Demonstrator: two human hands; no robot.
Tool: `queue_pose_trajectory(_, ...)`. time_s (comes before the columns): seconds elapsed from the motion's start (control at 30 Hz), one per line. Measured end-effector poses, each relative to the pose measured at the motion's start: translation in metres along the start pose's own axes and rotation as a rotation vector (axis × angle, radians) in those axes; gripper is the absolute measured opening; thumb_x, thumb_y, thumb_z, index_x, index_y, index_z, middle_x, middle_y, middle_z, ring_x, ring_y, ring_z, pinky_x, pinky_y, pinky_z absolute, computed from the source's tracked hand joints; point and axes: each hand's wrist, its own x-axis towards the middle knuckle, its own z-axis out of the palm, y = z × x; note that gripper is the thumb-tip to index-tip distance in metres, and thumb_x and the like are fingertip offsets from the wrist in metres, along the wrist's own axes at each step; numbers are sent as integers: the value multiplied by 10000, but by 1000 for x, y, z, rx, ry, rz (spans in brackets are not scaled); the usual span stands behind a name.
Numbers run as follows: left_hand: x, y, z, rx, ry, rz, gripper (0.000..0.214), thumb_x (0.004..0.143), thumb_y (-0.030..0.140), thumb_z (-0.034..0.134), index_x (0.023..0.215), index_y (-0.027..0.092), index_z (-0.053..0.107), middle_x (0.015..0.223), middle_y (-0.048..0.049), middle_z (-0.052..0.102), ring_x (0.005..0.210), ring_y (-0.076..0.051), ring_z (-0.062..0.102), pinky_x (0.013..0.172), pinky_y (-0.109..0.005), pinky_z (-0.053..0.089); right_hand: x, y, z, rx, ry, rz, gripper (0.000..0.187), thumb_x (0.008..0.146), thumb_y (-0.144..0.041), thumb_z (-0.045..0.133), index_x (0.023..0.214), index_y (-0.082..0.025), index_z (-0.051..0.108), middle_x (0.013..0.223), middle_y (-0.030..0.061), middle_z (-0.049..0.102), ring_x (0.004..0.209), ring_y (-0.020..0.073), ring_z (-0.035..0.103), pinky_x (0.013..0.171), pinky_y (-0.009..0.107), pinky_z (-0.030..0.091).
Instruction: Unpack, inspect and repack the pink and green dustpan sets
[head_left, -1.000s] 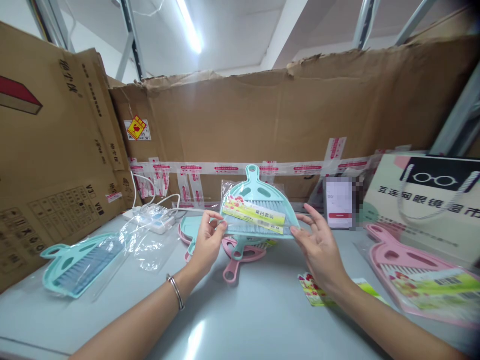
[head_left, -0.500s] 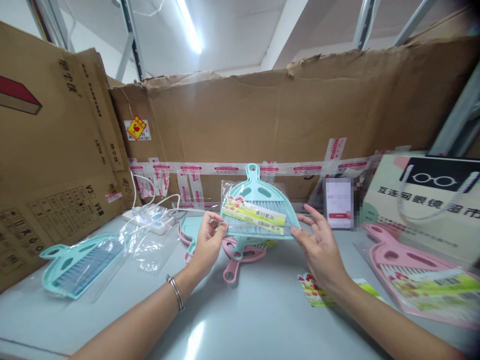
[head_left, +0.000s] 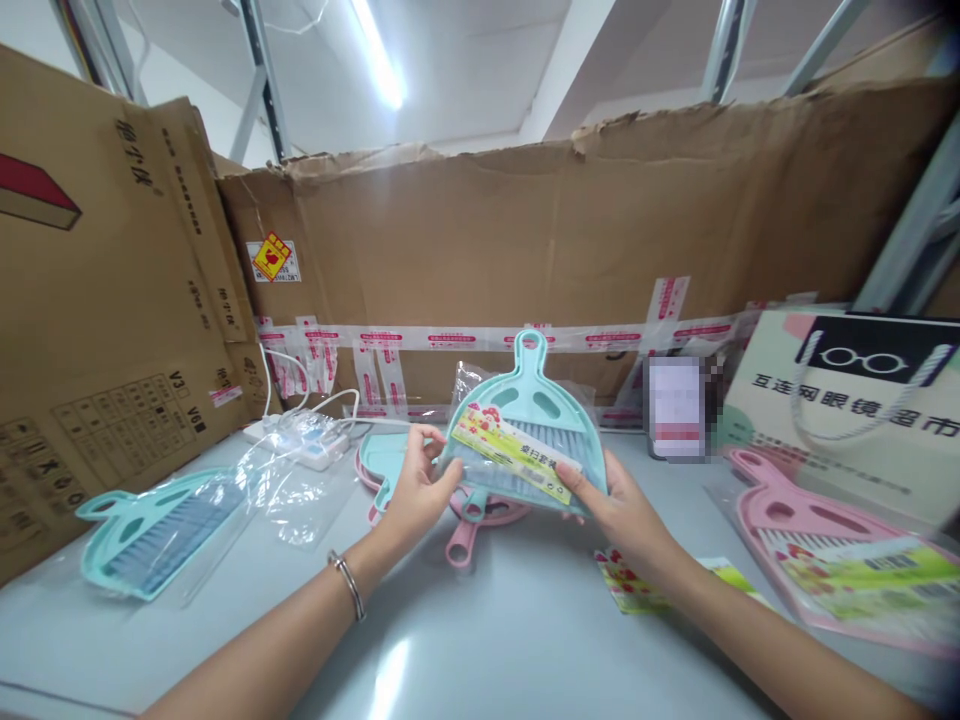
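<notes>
A mint-green dustpan with a grey-bristled brush [head_left: 480, 392] is held up in front of me in a clear plastic bag, handle upward. A yellow-green printed card lies across it inside the bag. My right hand [head_left: 619, 505] grips its lower right corner, thumb over the front on the card. At the lower left edge, my left hand [head_left: 427, 485] is closed on the set with thumb and curled fingers. Behind and below it, a mint dustpan [head_left: 379, 455] and a pink handle [head_left: 460, 546] lie on the table, partly hidden.
Another bagged mint set [head_left: 161, 535] lies left, a bagged pink set [head_left: 810, 540] right. A printed card [head_left: 626, 585] sits under my right forearm. A power strip [head_left: 315, 440], a phone [head_left: 676, 405] and a paper bag [head_left: 847, 400] stand before a large cardboard box [head_left: 465, 240].
My right hand has closed from spread fingers into a firmer grip, thumb now on the card. The bagged set has shifted slightly right and tilted, its right side lower.
</notes>
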Motion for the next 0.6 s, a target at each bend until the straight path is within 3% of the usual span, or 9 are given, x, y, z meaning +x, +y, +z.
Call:
queue_pose_trajectory(0.1,-2,3,2,24,-32,-64,625,668,255,691,1124,273,264,1022,-45,571,711,-140,620,541,-248,527,-5,-1,5,1,7,5,446,650,-479,673,951,-208,486,639,-38,597,437,115,516,386,240,405)
queue_pose_trajectory(0.17,-2,4,2,80,-22,-125,758,629,283,729,1205,279,237,1087,-80,560,684,-166,637,484,-275,547,-7,-2,8,6,-6,17,450,650,-482,670,953,-204,488,640,-30,598,436,113,510,384,241,406)
queue_pose_trajectory(0.3,0,1,0,168,-29,-151,512,703,376,658,1128,206,429,1017,-77,604,646,-162,634,433,-259,537,-8,2,9,-17,-69,45,507,670,-514,641,1029,-203,460,687,-16,609,452,115,523,405,248,421)
queue_pose_trajectory(0.4,2,-2,-2,155,-98,-144,434,782,411,562,1137,197,433,989,-67,623,538,-118,602,443,-254,520,-5,3,8,-57,-86,55,511,678,-554,613,1010,-199,458,651,-22,592,442,117,520,396,242,398)
queue_pose_trajectory(0.47,2,-3,-3,155,-140,-105,397,822,423,500,1142,195,445,1022,-70,615,577,-113,602,530,-260,527,-1,-2,4,-91,-79,39,493,682,-579,592,968,-195,475,611,-27,578,428,116,508,392,241,383)
queue_pose_trajectory(0.53,2,-3,-4,172,-148,-67,398,842,429,463,1163,196,444,1004,-62,608,663,-121,607,625,-259,518,5,-12,-6,-148,-58,28,467,686,-585,581,930,-194,507,563,-26,564,408,119,491,388,247,375)
queue_pose_trajectory(0.6,2,-2,-5,182,-144,-66,425,851,436,441,1202,197,404,917,-41,599,683,-127,606,649,-263,503,10,-24,-30,-244,19,7,432,692,-562,587,913,-193,554,555,-1,579,418,139,502,395,264,386)
